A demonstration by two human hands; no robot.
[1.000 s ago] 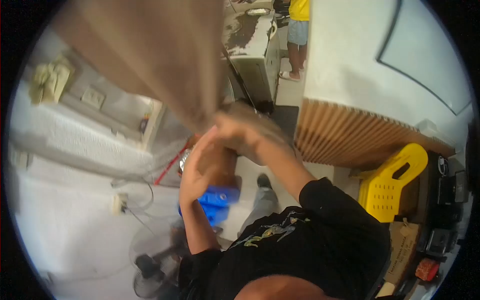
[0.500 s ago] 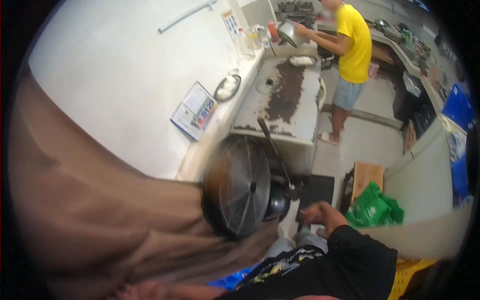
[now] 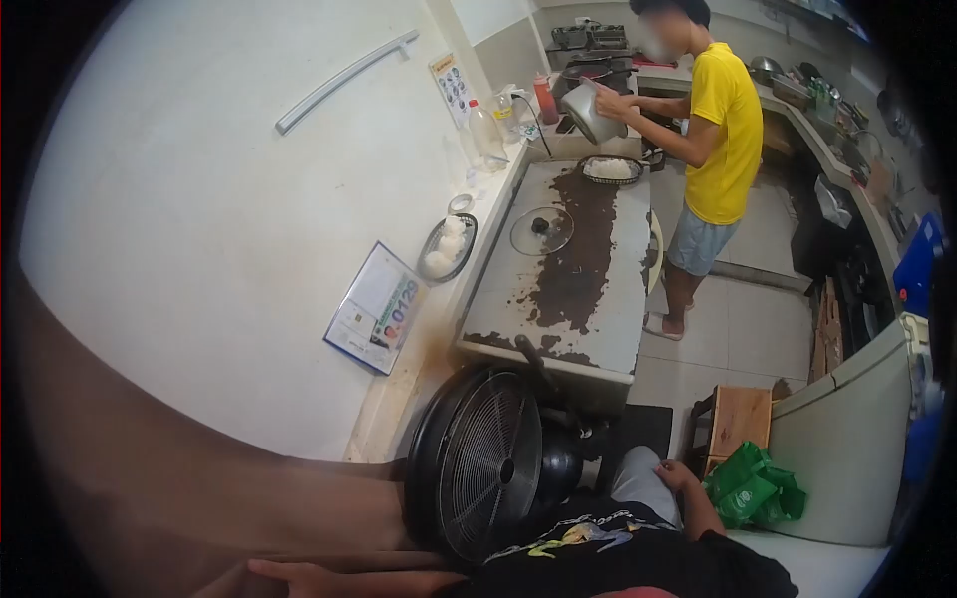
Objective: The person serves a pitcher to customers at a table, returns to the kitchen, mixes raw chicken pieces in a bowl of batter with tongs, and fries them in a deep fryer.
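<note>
My left hand (image 3: 291, 575) is at the lower left edge, with its thumb stretched along a fold of the brown curtain (image 3: 249, 498); it appears closed on the cloth, though its fingers are partly cut off. Beside my grey shorts (image 3: 643, 483), my right hand (image 3: 680, 475) hangs low with its fingers curled. Whatever it may hold is too small to make out. Close to that hand is a green bag (image 3: 753, 485). A black round fan (image 3: 490, 463) stands between my body and the worn table (image 3: 498, 299).
A person in a yellow shirt (image 3: 726, 135) tilts a metal pot (image 3: 590, 112) beyond the table. On the table lie a glass lid (image 3: 541, 231) and a basket of white food (image 3: 611, 170). A wooden stool (image 3: 740, 419) and a pale fridge (image 3: 847, 448) stand right.
My view has shifted, so the table and fan appear lower. My right hand has swung back toward my thigh. My left hand stays by the curtain, now sharper.
</note>
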